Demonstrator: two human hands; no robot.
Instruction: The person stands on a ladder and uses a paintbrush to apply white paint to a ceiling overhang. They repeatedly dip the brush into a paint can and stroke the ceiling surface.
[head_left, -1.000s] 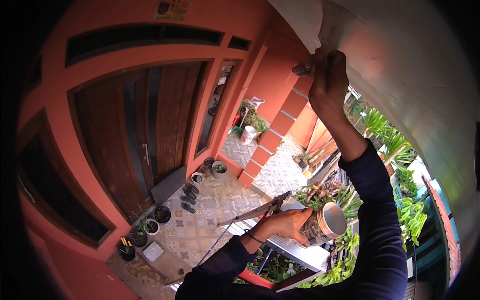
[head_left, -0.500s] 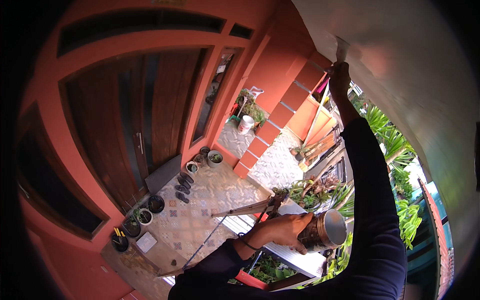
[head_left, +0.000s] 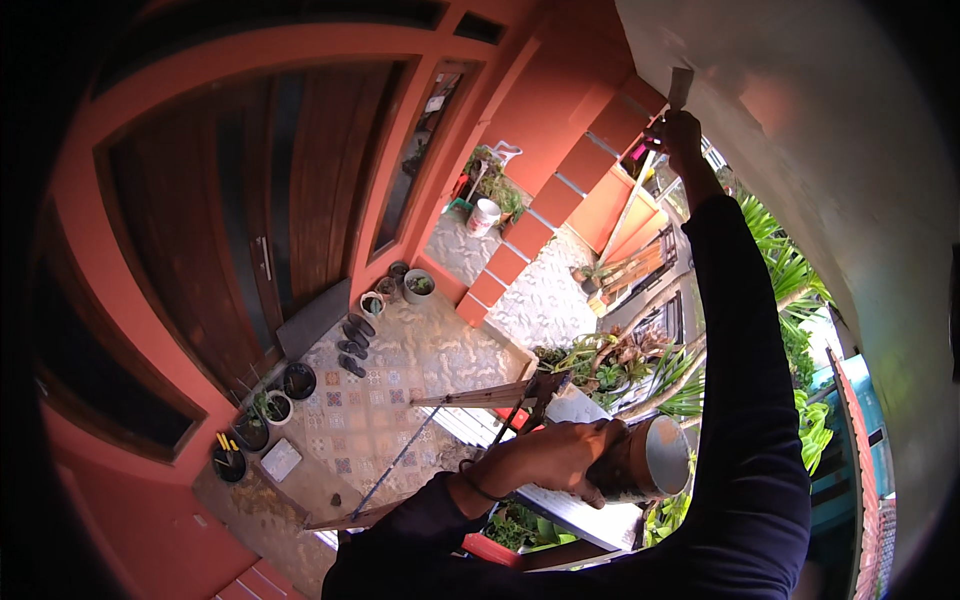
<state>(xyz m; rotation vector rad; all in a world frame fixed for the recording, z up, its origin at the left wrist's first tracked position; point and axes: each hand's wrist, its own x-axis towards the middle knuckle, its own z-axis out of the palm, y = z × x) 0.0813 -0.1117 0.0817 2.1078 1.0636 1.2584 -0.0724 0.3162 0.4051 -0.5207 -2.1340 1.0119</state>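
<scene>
My left hand (head_left: 558, 458) is wrapped around a used metal can (head_left: 638, 462) in the lower middle. The can is tilted, its round pale mouth turned to the right, and its side looks brown and stained. High above it, my right hand (head_left: 684, 138) grips a putty knife (head_left: 681, 88) whose flat blade points up at the pale ceiling (head_left: 810, 130). The blade lies at or very close to that surface; contact is hard to tell. Fingers of the right hand are partly hidden in shadow, as is the knife's handle.
Below me, a wooden ladder-like frame (head_left: 470, 396) stands over the patterned tile floor (head_left: 385, 400). Potted plants (head_left: 420, 285), dark sandals (head_left: 354, 345) and a wooden door (head_left: 240, 200) lie to the left. Leafy plants (head_left: 640, 375) grow beyond the can.
The putty knife's blade has turned more upright against the ceiling. The whole view has shifted slightly, and the can's mouth faces me a little more. Both hands keep their hold.
</scene>
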